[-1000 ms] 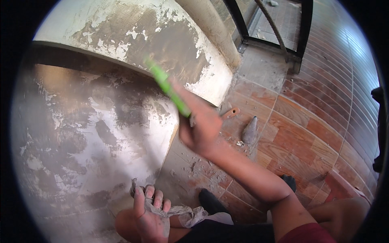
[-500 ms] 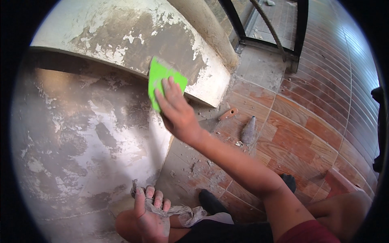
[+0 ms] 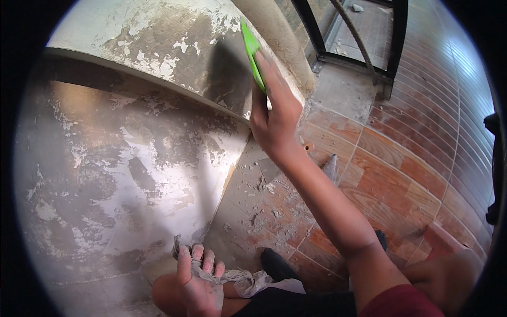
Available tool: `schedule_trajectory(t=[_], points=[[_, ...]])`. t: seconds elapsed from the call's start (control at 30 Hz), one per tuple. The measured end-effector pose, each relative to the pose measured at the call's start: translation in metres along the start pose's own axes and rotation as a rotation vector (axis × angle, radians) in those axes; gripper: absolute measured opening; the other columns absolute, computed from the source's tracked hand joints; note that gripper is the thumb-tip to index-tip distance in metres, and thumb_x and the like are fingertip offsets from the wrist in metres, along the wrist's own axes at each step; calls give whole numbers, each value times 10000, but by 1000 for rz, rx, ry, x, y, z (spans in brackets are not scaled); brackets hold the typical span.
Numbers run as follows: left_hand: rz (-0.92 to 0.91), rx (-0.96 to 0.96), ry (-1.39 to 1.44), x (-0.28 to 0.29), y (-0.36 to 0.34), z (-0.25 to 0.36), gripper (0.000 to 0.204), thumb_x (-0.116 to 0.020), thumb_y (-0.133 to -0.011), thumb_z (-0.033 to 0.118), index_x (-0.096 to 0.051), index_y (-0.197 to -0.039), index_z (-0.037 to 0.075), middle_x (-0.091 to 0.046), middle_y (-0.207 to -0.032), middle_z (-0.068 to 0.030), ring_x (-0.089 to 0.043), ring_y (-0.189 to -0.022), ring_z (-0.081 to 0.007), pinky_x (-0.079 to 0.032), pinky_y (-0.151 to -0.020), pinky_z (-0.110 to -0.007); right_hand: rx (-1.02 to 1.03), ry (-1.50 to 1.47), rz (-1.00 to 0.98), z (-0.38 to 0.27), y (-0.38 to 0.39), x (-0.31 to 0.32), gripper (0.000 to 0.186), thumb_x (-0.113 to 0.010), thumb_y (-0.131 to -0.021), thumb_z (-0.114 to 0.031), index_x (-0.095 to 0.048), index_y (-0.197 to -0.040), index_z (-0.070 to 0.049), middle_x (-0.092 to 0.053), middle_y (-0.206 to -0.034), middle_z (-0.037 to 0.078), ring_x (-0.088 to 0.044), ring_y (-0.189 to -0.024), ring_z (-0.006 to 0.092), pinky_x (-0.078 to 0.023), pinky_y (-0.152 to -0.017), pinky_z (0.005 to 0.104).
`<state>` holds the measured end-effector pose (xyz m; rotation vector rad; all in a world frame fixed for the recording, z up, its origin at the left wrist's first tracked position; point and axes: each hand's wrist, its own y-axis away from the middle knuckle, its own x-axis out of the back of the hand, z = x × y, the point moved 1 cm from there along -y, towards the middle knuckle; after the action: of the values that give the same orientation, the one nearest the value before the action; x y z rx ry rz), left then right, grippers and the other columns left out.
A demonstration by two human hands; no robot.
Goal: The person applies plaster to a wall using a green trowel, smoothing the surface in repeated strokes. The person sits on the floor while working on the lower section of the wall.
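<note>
My right hand [image 3: 278,108] grips a thin green plastic spreader [image 3: 250,46], which shows nearly edge-on. It is held over the right end of a pale ledge [image 3: 158,37] patched with grey filler and flaking white paint. Whether the spreader's edge touches the surface, I cannot tell. Low in the picture, my left hand [image 3: 199,280] is palm up above my knee, its fingers curled around a crumpled grey sheet [image 3: 247,281] of thin plastic or cloth. Grey smears cover those fingers. Below the ledge, the wall [image 3: 142,174] is blotched white and grey.
A tool's orange handle [image 3: 309,147] lies on the tiled floor, partly behind my right wrist. Beside my forearm is a grey tapered object [image 3: 330,167]. Crumbs of debris [image 3: 259,211] litter the tiles. A black metal frame [image 3: 359,62] stands at the far right.
My right hand has moved up and to the right along the ledge with the green spreader, which has turned from face-on to nearly edge-on. My left hand stays almost still.
</note>
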<state>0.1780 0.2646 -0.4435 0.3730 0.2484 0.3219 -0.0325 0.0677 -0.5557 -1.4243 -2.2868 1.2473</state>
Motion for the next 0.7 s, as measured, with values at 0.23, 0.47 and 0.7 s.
schedule_trajectory(t=[0.23, 0.47, 0.7], points=[[20, -2, 0, 3, 0, 4, 211, -589, -1012, 358, -506, -938, 177, -489, -823, 53, -432, -644, -72, -363, -526, -261, 20, -77, -126, -25, -9, -47, 597, -718, -818, -6, -572, -1384, -124, -545, -1404, 217, -526, -1310, 374, -458, -1083, 452], [42, -44, -82, -1, 2, 4, 218, -591, -1010, 365, -503, -944, 177, -489, -815, 54, -431, -638, -70, -360, -516, -255, 215, -212, -286, -77, 25, -28, 522, -669, -822, -88, -596, -1338, -105, -568, -1376, 206, -552, -1287, 378, -444, -1073, 536], [27, -11, -22, -2, 3, 3, 220, -593, -1010, 365, -500, -937, 180, -489, -814, 60, -431, -636, -70, -362, -519, -256, 65, -196, -105, -48, 18, 17, 382, -716, -746, 14, -720, -1121, -57, -738, -1033, 141, -730, -905, 309, -596, -771, 369]])
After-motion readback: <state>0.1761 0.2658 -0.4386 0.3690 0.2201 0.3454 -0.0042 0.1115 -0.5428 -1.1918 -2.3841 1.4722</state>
